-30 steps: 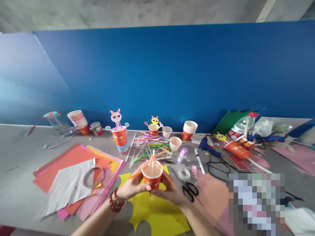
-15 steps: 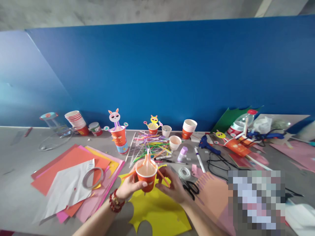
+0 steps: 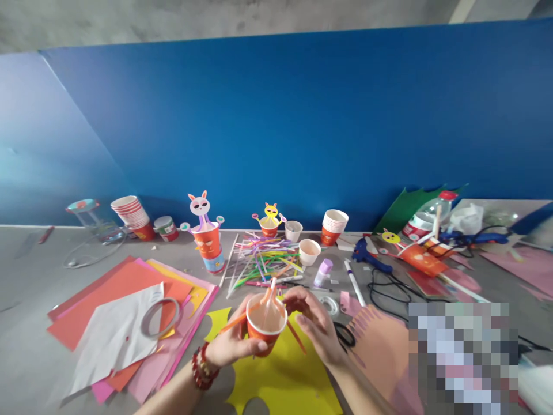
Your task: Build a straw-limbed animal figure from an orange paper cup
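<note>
My left hand (image 3: 235, 343) grips a red paper cup (image 3: 264, 327) from the left, above a yellow paper sheet (image 3: 283, 374). Orange straws stick out through the cup's sides, and a pale straw (image 3: 271, 292) stands up inside it. My right hand (image 3: 313, 328) is at the cup's right rim, fingers curled over it and touching the top of the straw. A red bead bracelet (image 3: 201, 364) is on my left wrist.
A stack of coloured paper (image 3: 125, 323) with a tape ring (image 3: 162, 317) lies at left. Loose straws (image 3: 259, 262), decorated cups (image 3: 207, 242), stacked cups (image 3: 333, 226), a glue gun (image 3: 367, 256), scissors (image 3: 345, 334), a marker (image 3: 354, 282) and cables (image 3: 389, 285) crowd the back and right.
My right hand has risen from the cup's side to its rim and the straw. The cup has shifted slightly and tilted towards me.
</note>
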A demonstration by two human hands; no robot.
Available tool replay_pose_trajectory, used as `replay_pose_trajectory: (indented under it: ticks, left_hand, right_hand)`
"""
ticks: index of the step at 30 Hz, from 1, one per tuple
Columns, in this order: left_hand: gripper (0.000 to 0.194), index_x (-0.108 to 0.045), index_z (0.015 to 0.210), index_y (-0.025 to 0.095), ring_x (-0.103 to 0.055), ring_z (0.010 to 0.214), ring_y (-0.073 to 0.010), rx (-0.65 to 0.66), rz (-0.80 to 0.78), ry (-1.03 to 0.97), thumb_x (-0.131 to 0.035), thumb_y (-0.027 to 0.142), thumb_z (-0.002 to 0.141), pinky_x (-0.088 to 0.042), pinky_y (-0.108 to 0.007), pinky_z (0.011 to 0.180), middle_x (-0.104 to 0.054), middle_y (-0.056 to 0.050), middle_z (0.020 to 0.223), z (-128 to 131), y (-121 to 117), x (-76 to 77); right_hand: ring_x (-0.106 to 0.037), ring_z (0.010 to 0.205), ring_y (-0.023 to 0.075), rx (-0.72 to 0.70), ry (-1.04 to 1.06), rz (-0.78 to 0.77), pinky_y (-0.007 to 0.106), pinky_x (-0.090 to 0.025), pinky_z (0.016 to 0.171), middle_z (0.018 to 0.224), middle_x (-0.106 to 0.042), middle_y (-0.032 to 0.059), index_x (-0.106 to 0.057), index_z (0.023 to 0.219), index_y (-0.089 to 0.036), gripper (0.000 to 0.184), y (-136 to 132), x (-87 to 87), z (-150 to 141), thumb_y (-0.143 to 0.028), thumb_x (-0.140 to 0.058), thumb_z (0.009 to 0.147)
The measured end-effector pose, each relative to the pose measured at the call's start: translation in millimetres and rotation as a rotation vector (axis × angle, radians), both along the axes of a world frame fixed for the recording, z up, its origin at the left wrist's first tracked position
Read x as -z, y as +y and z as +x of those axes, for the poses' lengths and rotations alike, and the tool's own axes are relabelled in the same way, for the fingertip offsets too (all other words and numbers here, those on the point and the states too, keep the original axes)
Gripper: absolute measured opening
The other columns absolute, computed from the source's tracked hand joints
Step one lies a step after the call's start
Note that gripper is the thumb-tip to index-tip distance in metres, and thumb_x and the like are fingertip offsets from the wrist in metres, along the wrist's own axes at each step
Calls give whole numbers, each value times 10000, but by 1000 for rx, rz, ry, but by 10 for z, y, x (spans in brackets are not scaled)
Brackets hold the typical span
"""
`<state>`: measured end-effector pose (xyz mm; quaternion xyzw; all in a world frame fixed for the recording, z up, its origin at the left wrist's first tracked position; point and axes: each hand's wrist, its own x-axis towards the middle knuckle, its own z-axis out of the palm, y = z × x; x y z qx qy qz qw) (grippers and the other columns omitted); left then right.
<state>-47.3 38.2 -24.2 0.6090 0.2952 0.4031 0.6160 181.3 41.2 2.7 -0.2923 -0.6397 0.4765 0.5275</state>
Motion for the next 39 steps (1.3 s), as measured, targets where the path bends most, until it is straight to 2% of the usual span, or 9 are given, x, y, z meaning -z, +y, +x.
replay_pose_trajectory:
  ticks: [4, 7, 12, 17, 20, 25, 29, 33, 39]
  left_hand:
    - [780, -483, 1363, 175, -561, 1098, -291, 143, 17, 23, -813, 464, 718, -453, -406, 959, -601, -130, 1213, 86, -68, -40]
    - [733, -511, 1316, 170, -561, 1065, -274, 201, 28, 27, -822, 443, 710, -453, -391, 941, -599, -119, 1174, 143, -87, -36]
    - [754, -513, 1331, 161, -560, 1059, -271, 212, 6, 9, -819, 461, 710, -426, -415, 980, -590, -133, 1193, 170, -89, -39]
    - [831, -483, 1393, 172, -530, 1160, -317, 221, -51, -20, -825, 477, 700, -414, -443, 1007, -569, -157, 1269, 177, -93, -112]
    - [764, -529, 1357, 177, -535, 1166, -317, 229, -56, -25, -827, 447, 707, -418, -448, 1013, -572, -151, 1271, 176, -91, -160]
    - [631, -607, 1276, 157, -548, 1164, -316, 245, -70, -17, -803, 431, 741, -413, -458, 1033, -647, -137, 1161, 167, -105, -208]
    - [686, -586, 1315, 157, -563, 1166, -320, 250, -135, -18, -815, 426, 726, -425, -451, 1023, -624, -152, 1256, 153, -123, -179]
    - [718, -580, 1332, 142, -594, 1139, -328, 274, -232, -19, -808, 454, 728, -439, -455, 1009, -642, -166, 1251, 140, -133, -105]
    - [731, -572, 1327, 145, -583, 1141, -338, 234, -188, -18, -812, 462, 713, -435, -475, 1009, -609, -175, 1282, 160, -131, -92]
  right_hand:
    - [-609, 994, 269, -41, -31, 5, 364, -514, 858, 1064, -606, 93, -692, 999, -224, 272, -10, -100, -20, -471, -620, 912]
    - [-618, 957, 249, -24, -58, 3, 338, -515, 824, 970, -625, 73, -734, 886, -223, 174, -25, -134, -45, -382, -664, 899]
    - [-623, 799, 201, 39, 18, -33, 297, -500, 719, 841, -646, 48, -738, 836, -215, 161, -32, -89, -75, -340, -667, 907]
    - [-626, 763, 192, 76, 10, -90, 280, -485, 682, 811, -678, 46, -709, 808, -203, 204, -34, -38, -79, -370, -659, 915]
    - [-645, 815, 210, 81, -23, -110, 287, -493, 705, 827, -696, 55, -717, 807, -203, 209, -37, -21, -77, -375, -663, 913]
    - [-671, 859, 223, 48, -17, -124, 293, -499, 718, 852, -723, 61, -736, 793, -210, 189, -35, 5, -81, -359, -690, 899]
    - [-676, 846, 221, 40, -8, -133, 289, -500, 697, 855, -730, 62, -744, 802, -213, 192, -31, -5, -75, -374, -695, 895]
    - [-676, 851, 224, 4, -32, -130, 299, -512, 719, 877, -732, 72, -744, 803, -208, 243, -31, -79, -47, -412, -665, 909]
    - [-679, 887, 237, 6, -82, -105, 324, -521, 812, 904, -732, 65, -746, 842, -210, 190, -48, -145, -46, -391, -700, 881]
